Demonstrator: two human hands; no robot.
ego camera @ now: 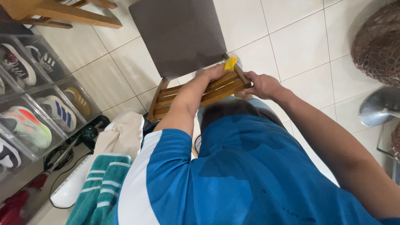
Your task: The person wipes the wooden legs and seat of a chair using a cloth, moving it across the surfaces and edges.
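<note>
Left hand (pixel 214 74): presses yellow cloth (pixel 230 63) on chair back (pixel 200 92).
Right hand (pixel 261 84): clasps right rail end.
Risk: chair may tip away; cloth may slip off.

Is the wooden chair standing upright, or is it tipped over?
Upright. The chair's brown seat faces up, level over the floor tiles, and both hands, left and right, rest on its slatted backrest.

Both arms reach forward and down from the torso, bare below short blue sleeves. The left hand (pixel 214 74) lies palm down, fingers stretched forward. The right hand (pixel 261 84) seems curled in a grip, though its fingertips are hidden.
</note>
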